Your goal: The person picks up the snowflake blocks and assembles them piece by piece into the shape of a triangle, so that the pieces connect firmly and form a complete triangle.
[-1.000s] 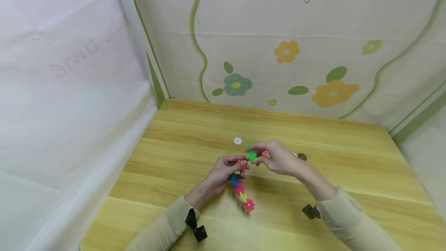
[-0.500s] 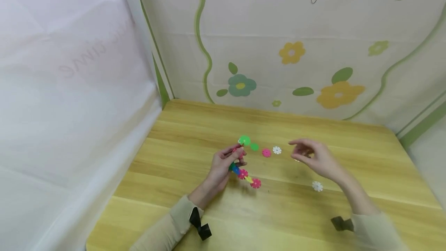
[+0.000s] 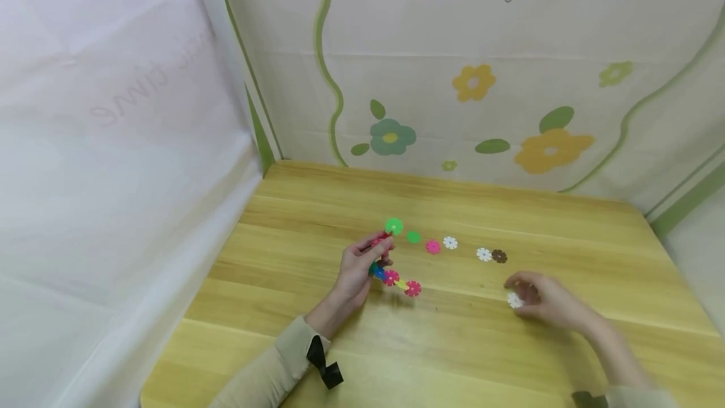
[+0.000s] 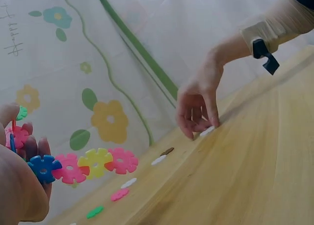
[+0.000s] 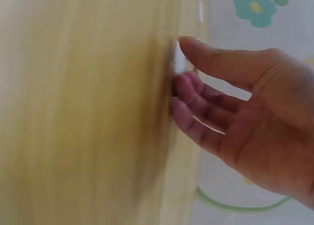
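My left hand (image 3: 355, 269) grips a chain of interlocking snowflake discs. At its upper end is a bright green disc (image 3: 394, 226); pink and red pieces lie partly hidden by the fingers. From the lower side of the hand run a blue disc (image 4: 44, 169), a pink disc (image 4: 70, 168), a yellow disc (image 4: 95, 163) and another pink one at the end (image 4: 122, 161), held above the table. On the right, my right hand (image 3: 549, 301) is down at a loose white disc (image 3: 514, 300) lying on the table, thumb and fingertips spread around it.
Loose discs lie across the wooden table (image 3: 317, 206): green (image 3: 413, 237), pink (image 3: 433, 247), white (image 3: 450, 243), then another white disc (image 3: 484, 254) touching a brown disc (image 3: 499, 256). A flower-patterned cloth (image 3: 419, 80) hangs behind the far edge.
My right hand has let go of the green end of the chain and moved right and down to the loose white disc. The left hand keeps the chain, its pink tail swung up slightly.
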Motion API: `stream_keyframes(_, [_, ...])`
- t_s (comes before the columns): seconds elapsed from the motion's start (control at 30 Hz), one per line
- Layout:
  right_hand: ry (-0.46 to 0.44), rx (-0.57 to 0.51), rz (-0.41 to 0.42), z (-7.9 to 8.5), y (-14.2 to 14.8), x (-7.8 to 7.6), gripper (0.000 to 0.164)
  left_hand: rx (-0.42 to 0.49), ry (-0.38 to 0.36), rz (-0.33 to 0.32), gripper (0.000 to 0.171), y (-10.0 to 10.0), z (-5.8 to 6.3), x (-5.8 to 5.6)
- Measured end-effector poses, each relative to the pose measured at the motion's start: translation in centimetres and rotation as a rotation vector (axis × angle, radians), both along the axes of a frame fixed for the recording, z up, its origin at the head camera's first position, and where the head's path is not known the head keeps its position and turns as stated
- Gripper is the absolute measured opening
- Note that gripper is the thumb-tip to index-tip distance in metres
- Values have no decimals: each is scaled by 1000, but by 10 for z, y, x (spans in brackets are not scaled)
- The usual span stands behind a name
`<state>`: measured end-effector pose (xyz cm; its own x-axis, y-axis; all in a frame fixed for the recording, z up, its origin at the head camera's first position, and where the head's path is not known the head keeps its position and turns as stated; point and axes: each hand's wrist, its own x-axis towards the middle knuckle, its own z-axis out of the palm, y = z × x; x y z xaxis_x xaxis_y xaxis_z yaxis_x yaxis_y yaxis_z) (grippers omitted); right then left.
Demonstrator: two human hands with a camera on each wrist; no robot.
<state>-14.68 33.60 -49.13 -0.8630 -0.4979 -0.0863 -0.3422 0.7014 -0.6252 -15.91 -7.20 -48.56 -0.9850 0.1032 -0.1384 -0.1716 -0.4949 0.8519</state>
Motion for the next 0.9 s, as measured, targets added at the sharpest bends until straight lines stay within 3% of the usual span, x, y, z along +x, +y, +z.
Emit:
stream_keyframes(0.23, [49, -1, -70, -14, -1, 3, 34, 21, -19, -5, 43, -2, 0, -1])
stream_keyframes(0.4, [111, 12, -89, -16, -3, 5, 32, 52, -25, 5, 41, -3, -1, -3])
stream_keyframes(0.9, [90, 96, -270, -17, -8, 6, 19, 19, 43, 60, 47, -5, -4, -3])
